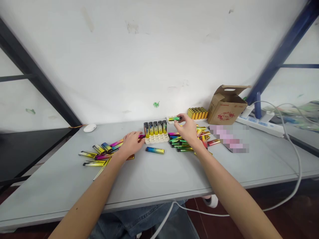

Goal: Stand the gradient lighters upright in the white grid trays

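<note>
My left hand (132, 143) is closed, with the end of a magenta lighter (141, 136) showing between its fingertips. Just right of it stands a cream tray (157, 138) whose back rows hold upright yellow lighters (155, 128) with black tops; its front holes are bare. In my right hand (187, 127), fingers and thumb pinch a green lighter (174, 118) lying level over a small white holder (170, 121). Below that hand lies a pile of mixed-colour lighters (183, 149). One blue-and-yellow lighter (155, 150) rests in front of the tray.
More loose lighters (99, 157) are spread at the left. Near the wall, a second block of yellow-orange lighters (197, 114) stands beside an open cardboard box (225, 108). A power strip (261, 125) and a white cable (296, 159) occupy the right; a white mouse-like object (90, 128) sits back left.
</note>
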Demonstrator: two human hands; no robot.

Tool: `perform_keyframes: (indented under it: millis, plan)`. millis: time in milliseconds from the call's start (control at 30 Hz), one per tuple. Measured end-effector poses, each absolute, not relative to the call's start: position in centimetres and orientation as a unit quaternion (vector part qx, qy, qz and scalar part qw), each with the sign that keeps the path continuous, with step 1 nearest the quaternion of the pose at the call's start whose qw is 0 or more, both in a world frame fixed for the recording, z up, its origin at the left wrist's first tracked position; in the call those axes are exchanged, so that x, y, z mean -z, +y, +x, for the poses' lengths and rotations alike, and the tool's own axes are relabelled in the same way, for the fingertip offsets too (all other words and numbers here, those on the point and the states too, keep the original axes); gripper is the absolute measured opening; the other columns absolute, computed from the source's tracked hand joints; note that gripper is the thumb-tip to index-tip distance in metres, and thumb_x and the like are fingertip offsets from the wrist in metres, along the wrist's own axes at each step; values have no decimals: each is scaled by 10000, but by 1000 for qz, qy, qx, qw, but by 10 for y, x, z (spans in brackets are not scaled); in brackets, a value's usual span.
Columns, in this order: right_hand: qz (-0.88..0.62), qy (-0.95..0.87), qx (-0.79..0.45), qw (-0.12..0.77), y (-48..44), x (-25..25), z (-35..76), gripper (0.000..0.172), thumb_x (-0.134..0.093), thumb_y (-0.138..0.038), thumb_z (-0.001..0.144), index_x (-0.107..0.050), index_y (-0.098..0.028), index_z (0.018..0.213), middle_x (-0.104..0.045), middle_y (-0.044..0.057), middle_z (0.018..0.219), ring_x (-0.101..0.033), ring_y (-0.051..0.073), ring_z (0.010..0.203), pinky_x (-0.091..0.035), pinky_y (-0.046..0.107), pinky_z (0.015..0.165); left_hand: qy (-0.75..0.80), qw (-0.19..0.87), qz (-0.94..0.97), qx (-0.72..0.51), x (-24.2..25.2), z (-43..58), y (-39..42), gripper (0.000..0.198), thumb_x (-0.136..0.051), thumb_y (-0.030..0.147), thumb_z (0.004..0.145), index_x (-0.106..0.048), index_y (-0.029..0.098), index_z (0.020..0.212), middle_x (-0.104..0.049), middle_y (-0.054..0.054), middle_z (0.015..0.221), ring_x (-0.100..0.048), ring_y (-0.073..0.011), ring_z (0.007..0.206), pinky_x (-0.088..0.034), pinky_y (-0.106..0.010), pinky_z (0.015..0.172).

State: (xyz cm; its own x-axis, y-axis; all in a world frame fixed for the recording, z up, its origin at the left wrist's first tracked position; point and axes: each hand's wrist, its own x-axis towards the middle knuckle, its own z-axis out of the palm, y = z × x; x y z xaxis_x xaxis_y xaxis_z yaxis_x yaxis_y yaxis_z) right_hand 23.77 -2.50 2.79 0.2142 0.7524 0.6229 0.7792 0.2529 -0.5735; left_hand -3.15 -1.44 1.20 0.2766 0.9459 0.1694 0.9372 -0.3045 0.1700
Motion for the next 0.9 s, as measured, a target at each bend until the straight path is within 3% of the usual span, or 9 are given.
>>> perform_keyframes:
  millis: [200,500,633,733,833,900]
  plan:
    - [-649,-676,62,344,-20,-18,240,287,-551,-258,827,-665,-172,1075,-711,112,1010,-587,276,1064,-385,371,935,590,11,801,-100,-10,-29,-17,361,-360,358,927,-601,203,1147,-615,-136,1196,-543,-315,1174,-392,-476,1003]
    - [-678,-702,46,214,-19,-9,237,274,-549,-321,865,-731,-181,1015,-707,132,1042,-567,278,1085,-348,373,953,583,18,807,-90,-8,-27,-18,395,-319,364,940,-575,174,1173,-600,-162,1220,-523,-333,1206,-377,-504,1023]
    - [-681,-696,46,220,-20,-10,237,317,-540,-319,878,-706,-169,1102,-701,127,1110,-550,277,1126,-342,367,975,578,28,802,-149,-16,-36,-15,544,-394,376,919,-395,121,1399,-512,-189,1391,-478,-313,1298,-376,-453,1069]
    - [-677,-697,45,232,-23,-11,235,311,-533,-317,884,-705,-160,1090,-705,122,1117,-553,281,1119,-346,366,980,561,6,793,-238,-33,-71,-19,637,-419,407,910,-283,126,1465,-442,-162,1472,-457,-266,1331,-357,-400,1112]
    - [-669,-701,47,241,-23,-11,233,305,-523,-317,888,-709,-162,1074,-708,125,1108,-556,285,1106,-353,368,970,634,-18,740,-223,-46,-131,-25,641,-430,478,883,-335,162,1432,-481,-120,1445,-522,-284,1259,-415,-429,1069]
    - [-665,-704,48,245,-22,-11,232,314,-512,-322,893,-708,-155,1073,-708,126,1110,-554,287,1110,-350,374,975,680,-19,712,-175,-47,-170,-30,672,-501,538,825,-387,178,1381,-524,-118,1404,-632,-296,1090,-470,-443,1005]
